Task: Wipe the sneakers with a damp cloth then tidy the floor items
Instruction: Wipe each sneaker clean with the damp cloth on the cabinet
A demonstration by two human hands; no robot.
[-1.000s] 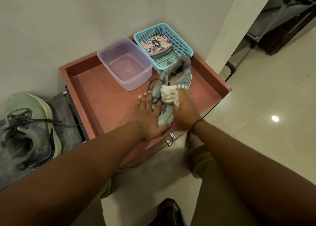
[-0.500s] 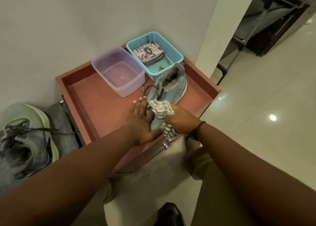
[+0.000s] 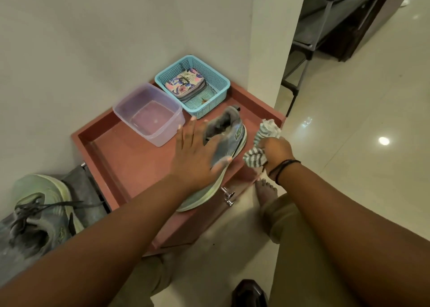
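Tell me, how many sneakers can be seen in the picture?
2. One sneaker lies on the red cabinet top, under the left hand. The other sneaker sits at lower left, beside the cabinet. Others may be out of view.

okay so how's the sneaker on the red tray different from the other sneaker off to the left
The sneaker on the tray lies under the left hand, its toe past the front rim of the red tray; the other sneaker lies untouched on a grey mat beside the tray. The tray sneaker shows its side and sole edge; the other shows its dark laces. Both are grey-blue with pale green soles.
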